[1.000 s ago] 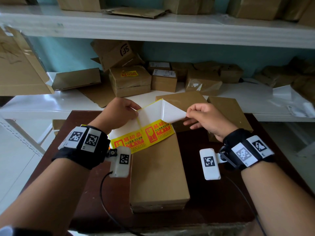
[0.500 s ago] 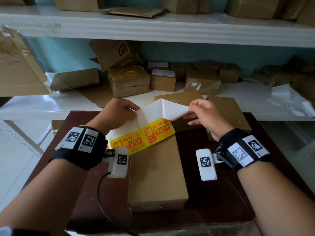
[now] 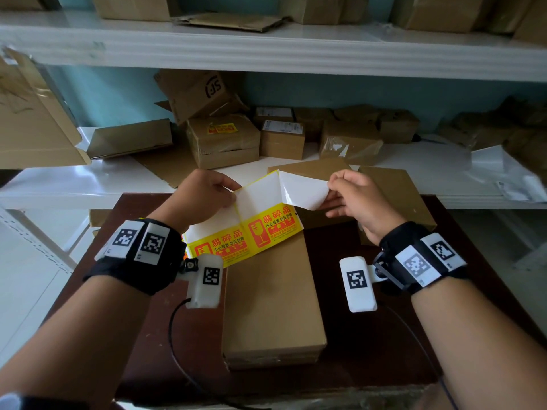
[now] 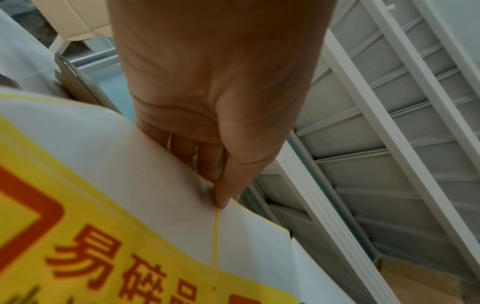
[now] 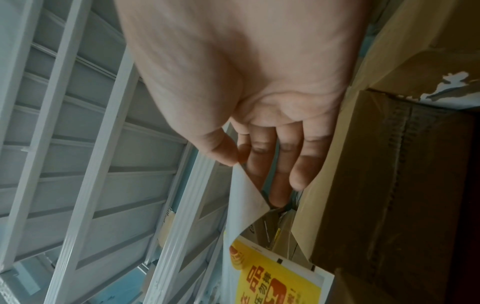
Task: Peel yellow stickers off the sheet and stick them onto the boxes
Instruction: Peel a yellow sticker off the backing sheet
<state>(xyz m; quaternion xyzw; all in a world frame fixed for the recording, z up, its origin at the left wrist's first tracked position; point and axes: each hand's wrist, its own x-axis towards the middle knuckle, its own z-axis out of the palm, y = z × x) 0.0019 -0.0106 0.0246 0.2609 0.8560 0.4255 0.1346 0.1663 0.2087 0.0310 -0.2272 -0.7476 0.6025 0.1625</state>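
Mid-peel: our left hand (image 3: 204, 192) pinches the sheet (image 3: 251, 229) above the box (image 3: 272, 297) on the tabletop (image 3: 370, 335); our right hand (image 3: 355, 199) pinches the half-lifted sticker (image 3: 302, 192), white back showing. Next, we reckon: finish the pull, flip it, press it onto the box.

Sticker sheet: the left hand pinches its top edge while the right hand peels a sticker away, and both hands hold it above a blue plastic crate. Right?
Not quite. In the head view the sticker sheet, pinched by the left hand while the right hand peels the sticker, hangs above a long brown cardboard box, not a blue plastic crate.
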